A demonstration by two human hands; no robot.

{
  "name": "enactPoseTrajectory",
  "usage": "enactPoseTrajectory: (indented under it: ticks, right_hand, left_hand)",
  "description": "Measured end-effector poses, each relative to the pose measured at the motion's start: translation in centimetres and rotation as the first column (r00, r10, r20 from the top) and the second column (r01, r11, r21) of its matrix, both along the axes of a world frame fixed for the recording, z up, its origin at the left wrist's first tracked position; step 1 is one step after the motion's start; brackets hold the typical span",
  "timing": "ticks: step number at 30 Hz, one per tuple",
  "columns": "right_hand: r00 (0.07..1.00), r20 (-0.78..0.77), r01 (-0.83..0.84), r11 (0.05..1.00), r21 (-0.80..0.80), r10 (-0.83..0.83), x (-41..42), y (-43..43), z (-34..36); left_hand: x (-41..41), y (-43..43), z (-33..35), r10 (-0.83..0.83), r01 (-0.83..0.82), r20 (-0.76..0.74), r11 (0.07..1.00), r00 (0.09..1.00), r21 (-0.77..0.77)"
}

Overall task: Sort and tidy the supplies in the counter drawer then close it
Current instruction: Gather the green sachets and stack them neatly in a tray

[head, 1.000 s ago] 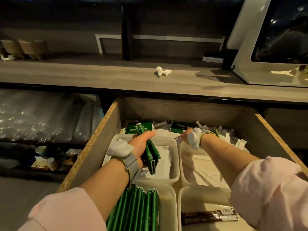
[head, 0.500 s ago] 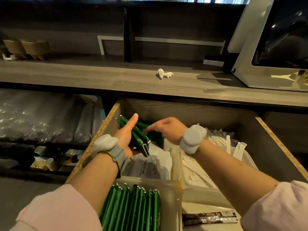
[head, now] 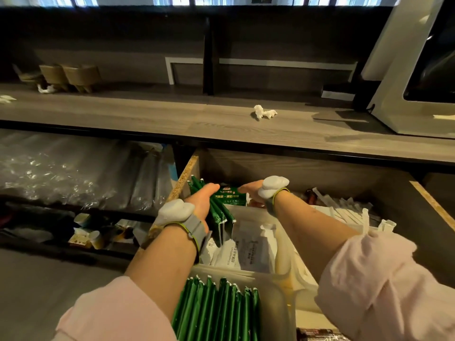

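Gathering strays, my left hand [head: 200, 205] clamped green packets [head: 220, 214] as one bundle; right hand [head: 250, 193] touched rear packet [head: 229, 196], grip unclear

- Looks like the staff side of a café or shop service counter.
- Long wood-grain counter [head: 147, 119] across mid frame, with a white machine [head: 394, 99] with a dark screen at upper right.
- Brown paper cups [head: 73, 75] at upper left.
- Open drawer [head: 182, 178] at centre holds bins of green sachets [head: 216, 308] and wrapped straws [head: 349, 212].
- Plastic-wrapped sleeves [head: 73, 173] on the left shelf.
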State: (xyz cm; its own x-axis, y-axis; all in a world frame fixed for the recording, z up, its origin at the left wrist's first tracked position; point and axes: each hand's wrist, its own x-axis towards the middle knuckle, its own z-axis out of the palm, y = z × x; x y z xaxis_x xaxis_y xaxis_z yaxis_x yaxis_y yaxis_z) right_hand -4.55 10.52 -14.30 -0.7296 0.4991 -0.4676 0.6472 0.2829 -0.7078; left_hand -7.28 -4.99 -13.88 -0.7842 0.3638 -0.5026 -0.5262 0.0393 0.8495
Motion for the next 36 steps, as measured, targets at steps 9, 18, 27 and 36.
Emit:
enactPoseTrajectory:
  ticks: [9, 18, 27, 36]
  right_hand:
    - [0.994, -0.108, 0.015, 1.000, 0.012, -0.014, 0.4, 0.8, -0.9]
    - [0.797, -0.566, 0.043, 0.915, 0.401, 0.210, 9.8, -1.0, 0.5]
    - [0.741, -0.558, 0.409, 0.910, -0.067, -0.374, 11.1, 3.1, -0.7]
    - [0.666, -0.339, 0.560, 0.745, -0.362, -0.665, 10.0, 6.9, -1.6]
  left_hand:
    - [0.2, 0.1, 0.7, 0.011, -0.013, 0.058, 0.999, 0.998, 0.042]
    - [1.0, 0.3, 1.0, 0.050, -0.054, 0.042, 0.995, 0.998, 0.090]
    - [2.3, 0.9, 1.2, -0.112, 0.112, -0.003, 0.993, 0.994, 0.039]
    - [2.5, 1.3, 0.4, -0.132, 0.129, 0.057, 0.990, 0.990, 0.048]
